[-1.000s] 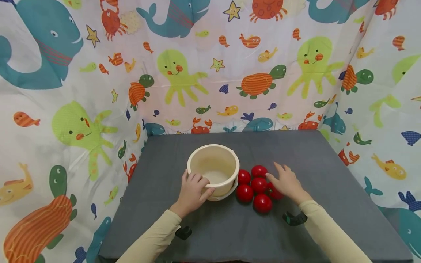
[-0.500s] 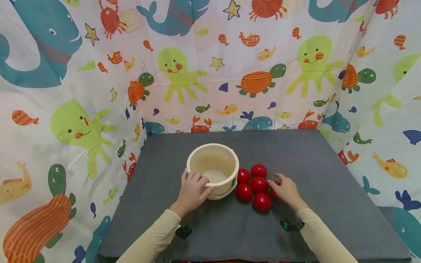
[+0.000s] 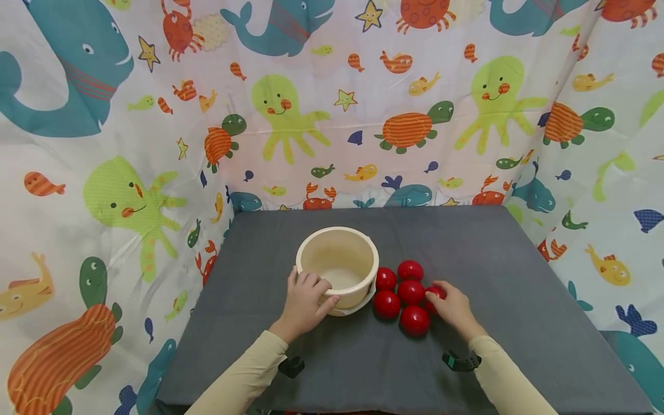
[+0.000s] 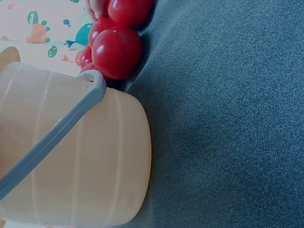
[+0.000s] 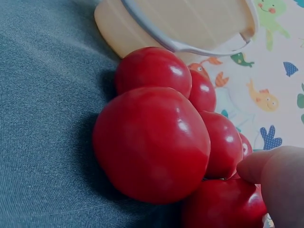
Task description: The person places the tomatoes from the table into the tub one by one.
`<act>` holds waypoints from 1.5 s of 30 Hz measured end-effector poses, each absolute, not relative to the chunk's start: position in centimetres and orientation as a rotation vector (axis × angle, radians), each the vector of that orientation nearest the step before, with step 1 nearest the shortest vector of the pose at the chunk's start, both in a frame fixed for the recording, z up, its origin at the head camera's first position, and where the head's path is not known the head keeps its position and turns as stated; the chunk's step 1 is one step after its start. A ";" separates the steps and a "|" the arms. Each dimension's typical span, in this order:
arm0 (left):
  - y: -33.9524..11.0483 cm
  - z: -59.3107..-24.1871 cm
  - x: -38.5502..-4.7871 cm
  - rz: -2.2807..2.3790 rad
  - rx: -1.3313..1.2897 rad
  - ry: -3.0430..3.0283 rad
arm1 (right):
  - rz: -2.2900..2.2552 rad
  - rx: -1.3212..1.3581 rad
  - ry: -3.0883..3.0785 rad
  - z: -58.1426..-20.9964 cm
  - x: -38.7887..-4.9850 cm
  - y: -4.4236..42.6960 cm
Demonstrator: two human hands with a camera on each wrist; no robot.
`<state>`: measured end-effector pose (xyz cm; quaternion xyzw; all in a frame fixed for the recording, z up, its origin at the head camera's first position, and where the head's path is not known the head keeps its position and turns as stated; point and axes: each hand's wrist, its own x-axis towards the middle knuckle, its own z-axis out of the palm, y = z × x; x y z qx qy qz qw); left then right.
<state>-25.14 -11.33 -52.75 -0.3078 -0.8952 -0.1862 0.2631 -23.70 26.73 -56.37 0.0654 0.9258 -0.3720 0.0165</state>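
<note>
My right hand (image 3: 454, 308), nearer: pinches outermost red tomato (image 3: 437, 291) | right of the bucket (image 3: 339, 256) | my left hand (image 3: 306, 300): grips its rim

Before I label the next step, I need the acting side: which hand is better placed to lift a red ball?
Likely the right hand: its thumb and finger are on the rightmost red ball, while the left hand, farther off, grips the bucket by its rim.

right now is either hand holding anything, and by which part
Left hand holds the bucket by its near-left rim; right hand touches the rightmost tomato, grip unclear.
</note>
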 end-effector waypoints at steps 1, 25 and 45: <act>-11.3 -52.7 -25.1 -0.508 -0.836 -2.414 | -1.159 0.213 2.871 -56.4 -23.7 26.8; -10.8 -53.2 -25.5 -0.533 -0.833 -2.385 | -1.153 0.232 2.924 -51.1 -26.8 28.7; -11.1 -53.3 -25.5 -0.518 -0.815 -2.347 | -1.119 -0.286 3.023 -39.9 -31.0 20.1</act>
